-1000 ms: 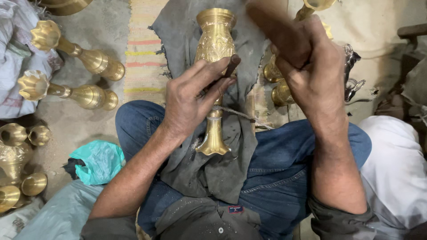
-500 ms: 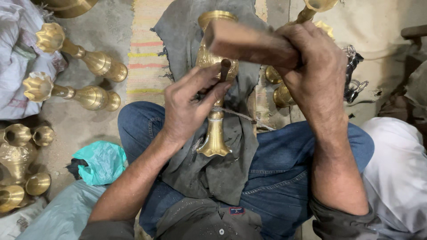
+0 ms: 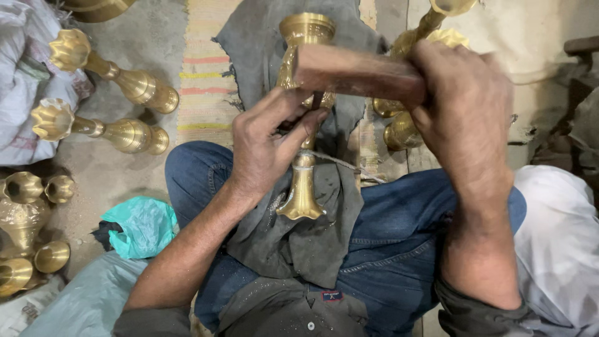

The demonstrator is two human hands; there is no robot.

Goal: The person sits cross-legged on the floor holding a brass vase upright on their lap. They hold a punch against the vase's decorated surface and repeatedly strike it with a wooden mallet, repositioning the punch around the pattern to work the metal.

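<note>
A tall brass vase lies along my lap on a dark grey cloth, its mouth pointing away from me. My left hand pinches a thin dark chisel against the vase's middle. My right hand grips a brown wooden block like a mallet, its end right over the chisel's top. A cord runs around the vase's stem.
Two fluted brass vases lie on the floor at the left. More brass pieces crowd the lower left; others lie behind my right hand. A teal plastic bag sits by my left knee, a striped mat beyond.
My right hand has swung the wooden block down from a raised position onto the chisel's top. My left hand has stayed on the vase with the chisel.
</note>
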